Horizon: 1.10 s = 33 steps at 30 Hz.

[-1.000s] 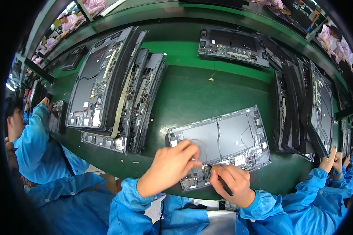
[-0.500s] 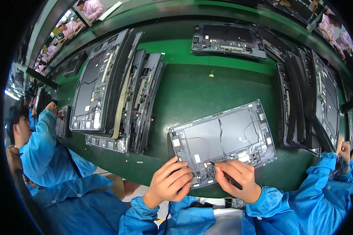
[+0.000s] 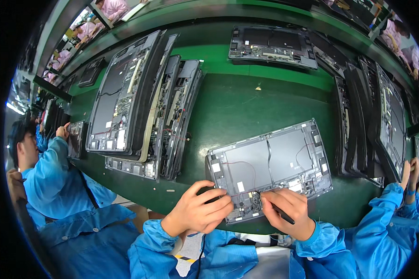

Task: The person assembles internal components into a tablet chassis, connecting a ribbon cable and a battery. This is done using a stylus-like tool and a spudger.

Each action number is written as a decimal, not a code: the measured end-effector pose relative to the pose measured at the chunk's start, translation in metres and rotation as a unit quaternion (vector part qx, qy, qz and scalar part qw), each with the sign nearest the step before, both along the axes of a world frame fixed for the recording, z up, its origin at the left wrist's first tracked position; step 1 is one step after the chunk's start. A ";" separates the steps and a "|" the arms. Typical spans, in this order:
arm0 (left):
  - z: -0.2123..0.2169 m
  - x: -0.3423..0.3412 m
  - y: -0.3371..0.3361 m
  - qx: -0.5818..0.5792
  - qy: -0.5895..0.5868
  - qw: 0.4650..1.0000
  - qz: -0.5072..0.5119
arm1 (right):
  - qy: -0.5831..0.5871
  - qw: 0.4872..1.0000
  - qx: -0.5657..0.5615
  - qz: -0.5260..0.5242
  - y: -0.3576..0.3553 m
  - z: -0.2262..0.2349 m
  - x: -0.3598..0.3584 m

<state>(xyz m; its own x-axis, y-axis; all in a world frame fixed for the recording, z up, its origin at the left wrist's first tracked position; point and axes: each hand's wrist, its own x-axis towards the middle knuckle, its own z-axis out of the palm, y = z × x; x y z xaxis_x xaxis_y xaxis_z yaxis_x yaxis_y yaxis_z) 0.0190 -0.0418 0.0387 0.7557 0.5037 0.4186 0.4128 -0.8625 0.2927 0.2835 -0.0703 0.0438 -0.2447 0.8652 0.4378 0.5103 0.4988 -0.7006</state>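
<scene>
An opened tablet (image 3: 251,162) lies tilted on the green table in front of me, its inside facing up: dark flat battery panels, thin red wires, and a circuit board (image 3: 253,200) along its near side. My left hand (image 3: 201,208) is curled round the tablet's near left corner, which its fingers partly hide. In my right hand (image 3: 288,211) is a slim black pen-shaped tool (image 3: 284,215), held in a pinch. Its tip meets the circuit board just right of my left fingers, though the fingers cover the exact contact.
Stacks of opened tablets stand at left (image 3: 125,97) and right (image 3: 388,121). Another opened tablet (image 3: 272,46) lies at the far side. A small light scrap (image 3: 258,88) sits mid-table. A person in blue (image 3: 56,176) works at left; another blue sleeve (image 3: 377,214) is at right.
The view has shifted slightly, so the tablet and stacks appear a little further right. My left hand has drawn slightly left across the tablet corner. The right hand still works at the board.
</scene>
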 end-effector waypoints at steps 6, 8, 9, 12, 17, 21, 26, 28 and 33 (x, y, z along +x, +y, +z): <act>-0.004 -0.008 0.006 -0.004 0.010 0.998 -0.056 | -0.071 0.997 0.001 0.041 0.030 0.035 -0.005; -0.012 -0.012 0.008 -0.015 -0.007 0.998 -0.058 | -0.111 0.993 -0.003 0.048 0.051 0.038 -0.013; -0.015 -0.012 0.009 -0.029 -0.026 0.997 -0.060 | -0.117 0.992 0.017 0.049 0.063 0.033 -0.018; -0.017 -0.007 0.010 0.019 -0.069 0.997 0.033 | -0.156 0.985 0.024 0.064 0.078 0.022 -0.020; -0.023 -0.007 0.026 -0.071 -0.087 0.988 0.104 | -0.201 0.975 0.009 0.093 0.081 0.019 -0.023; -0.021 -0.010 0.033 -0.066 -0.050 0.992 0.092 | -0.131 0.987 -0.032 0.090 0.085 0.015 -0.023; -0.022 -0.016 0.037 0.021 0.008 0.998 0.066 | -0.081 0.994 -0.025 0.064 0.086 0.008 -0.026; -0.022 -0.018 0.040 0.058 0.021 0.997 0.046 | -0.079 0.995 -0.015 0.058 0.087 0.006 -0.027; -0.022 -0.019 0.042 0.100 0.047 0.993 0.032 | -0.045 0.998 -0.019 0.051 0.087 0.004 -0.026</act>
<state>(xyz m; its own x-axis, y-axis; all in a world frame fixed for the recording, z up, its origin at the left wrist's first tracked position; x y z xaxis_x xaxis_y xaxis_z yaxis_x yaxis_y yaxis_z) -0.0004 0.0004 0.0170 0.7651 0.4664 0.4440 0.4866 -0.8703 0.0757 0.2578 0.0171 0.0476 -0.3693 0.8489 0.3781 0.5199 0.5260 -0.6731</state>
